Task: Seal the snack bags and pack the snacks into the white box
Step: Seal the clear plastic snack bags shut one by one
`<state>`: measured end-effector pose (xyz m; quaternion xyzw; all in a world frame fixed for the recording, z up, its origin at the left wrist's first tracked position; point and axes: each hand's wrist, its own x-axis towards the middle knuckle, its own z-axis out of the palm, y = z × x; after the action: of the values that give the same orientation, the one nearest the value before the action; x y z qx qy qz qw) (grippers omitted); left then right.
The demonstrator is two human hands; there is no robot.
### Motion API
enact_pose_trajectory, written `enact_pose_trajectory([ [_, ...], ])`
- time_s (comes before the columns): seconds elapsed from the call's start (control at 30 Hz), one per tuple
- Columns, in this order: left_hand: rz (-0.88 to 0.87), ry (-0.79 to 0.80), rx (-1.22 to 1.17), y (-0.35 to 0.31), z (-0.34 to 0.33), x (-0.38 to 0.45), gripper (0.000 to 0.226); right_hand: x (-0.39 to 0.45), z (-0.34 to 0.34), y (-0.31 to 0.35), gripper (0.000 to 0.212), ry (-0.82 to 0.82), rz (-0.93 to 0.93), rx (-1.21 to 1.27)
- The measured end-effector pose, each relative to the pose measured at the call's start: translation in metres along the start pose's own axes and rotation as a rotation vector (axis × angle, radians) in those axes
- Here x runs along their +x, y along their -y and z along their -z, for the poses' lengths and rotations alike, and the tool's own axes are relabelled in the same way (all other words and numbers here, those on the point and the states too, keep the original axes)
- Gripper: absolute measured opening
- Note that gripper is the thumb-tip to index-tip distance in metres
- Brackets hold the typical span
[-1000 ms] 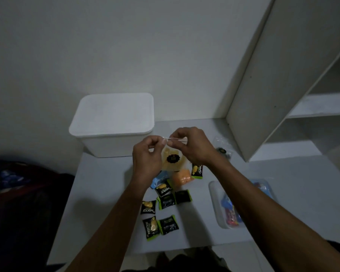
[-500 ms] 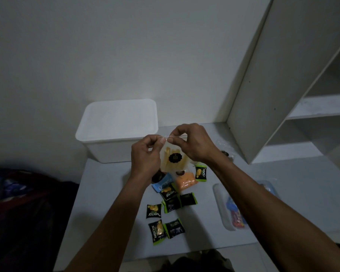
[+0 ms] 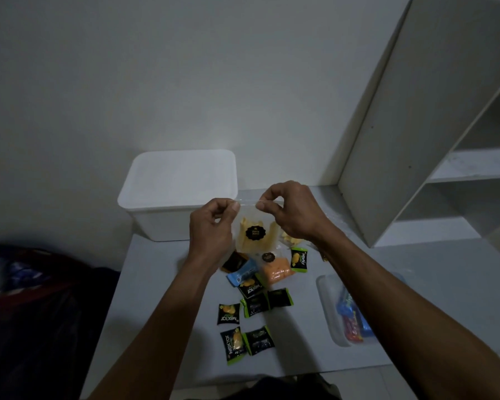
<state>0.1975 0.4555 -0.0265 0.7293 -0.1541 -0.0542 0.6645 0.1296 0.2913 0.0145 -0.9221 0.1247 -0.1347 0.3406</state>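
Note:
I hold a clear snack bag [image 3: 254,233] of pale yellow chips with a black round label up above the table. My left hand [image 3: 212,226] pinches the left end of its top strip and my right hand [image 3: 290,210] pinches the right end. Behind them stands the white box [image 3: 179,194] with its lid on, against the wall. Below the bag lie an orange snack bag [image 3: 276,269], a blue packet [image 3: 241,274] and several small black-and-green packets [image 3: 254,306].
A clear tub [image 3: 329,313] with colourful wrapped snacks sits at the right, partly under my right forearm. A white shelf unit [image 3: 416,125] rises at the right. Another clear bag [image 3: 290,241] of yellow chips lies under my right wrist. Dark cloth [image 3: 35,298] lies left of the table.
My two hands have drawn slightly apart along the bag's top strip. The view has shifted, so the box and table sit a little to the right and lower.

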Motion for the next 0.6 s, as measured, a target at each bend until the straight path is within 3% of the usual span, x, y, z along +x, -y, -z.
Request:
enact_pose_trajectory([
  [0.17, 0.024, 0.080, -0.035, -0.006, -0.004, -0.001, 0.008, 0.000, 0.005, -0.002, 0.012, 0.032, 0.005, 0.011],
  [0.6, 0.010, 0.036, 0.013, -0.007, -0.008, 0.017, 0.008, -0.003, 0.023, -0.014, 0.016, 0.002, -0.069, 0.123],
])
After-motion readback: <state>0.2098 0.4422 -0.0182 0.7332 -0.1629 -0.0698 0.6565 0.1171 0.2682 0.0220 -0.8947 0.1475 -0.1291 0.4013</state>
